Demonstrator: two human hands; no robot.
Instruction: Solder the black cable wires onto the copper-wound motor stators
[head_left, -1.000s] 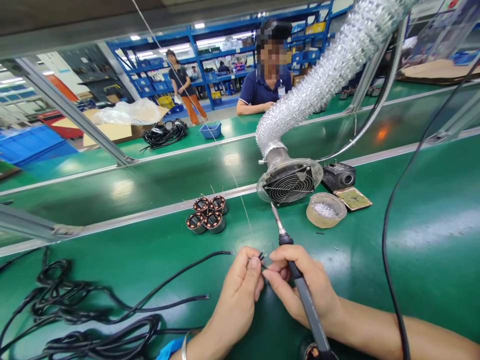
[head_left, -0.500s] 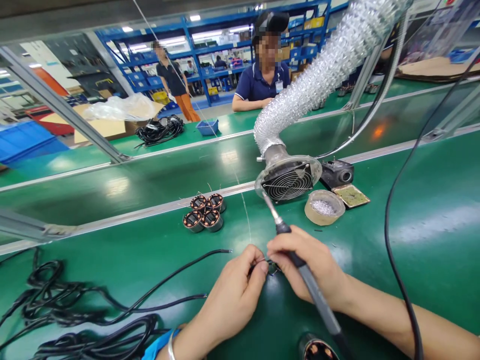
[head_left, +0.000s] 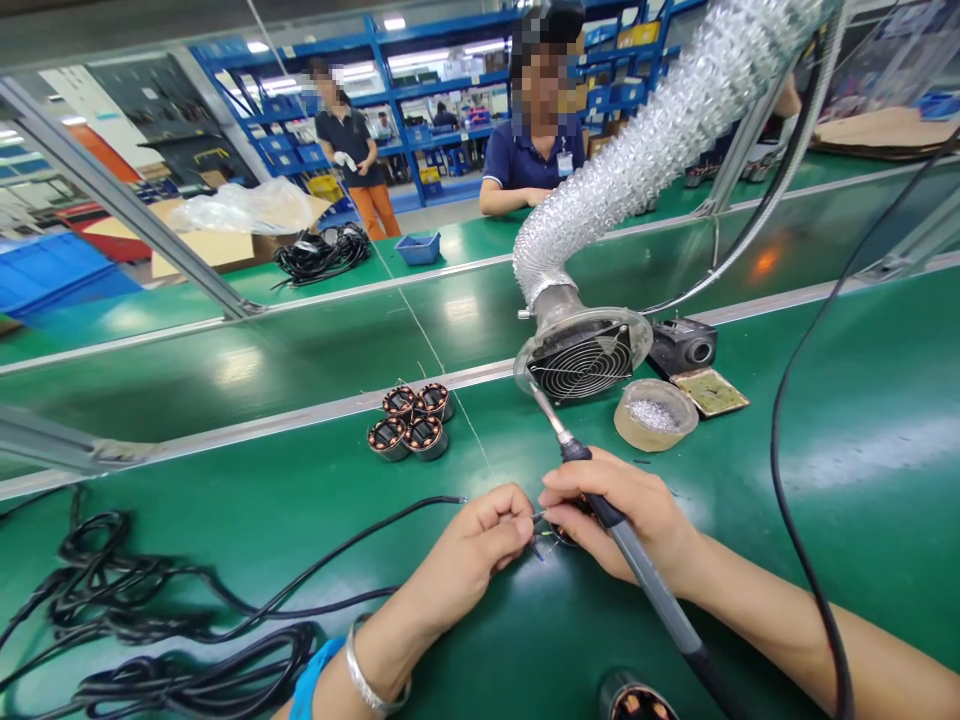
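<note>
My left hand (head_left: 476, 540) is closed in a pinch on thin wires (head_left: 537, 548) at the middle of the bench. My right hand (head_left: 637, 515) grips a soldering iron (head_left: 651, 585), whose tip points up and away toward the fan. Its thumb and fingertips also meet the wires, close to my left fingertips. Under the right fingers a copper-wound motor stator (head_left: 564, 534) shows in part; the hand hides most of it. Another stator (head_left: 637, 697) stands at the bottom edge, cut off by the frame.
Several stators (head_left: 424, 436) stand left of centre. Black cables (head_left: 187, 640) lie coiled at left. A fume fan (head_left: 585, 362) on a silver duct (head_left: 622, 160) hangs beyond the iron, beside a round tub (head_left: 655, 432) and iron holder (head_left: 684, 345). A co-worker (head_left: 536, 150) sits opposite.
My hands have drawn slightly apart, uncovering more of the wires and the stator. The thin hanging line has swung left. The view has shifted a little.
</note>
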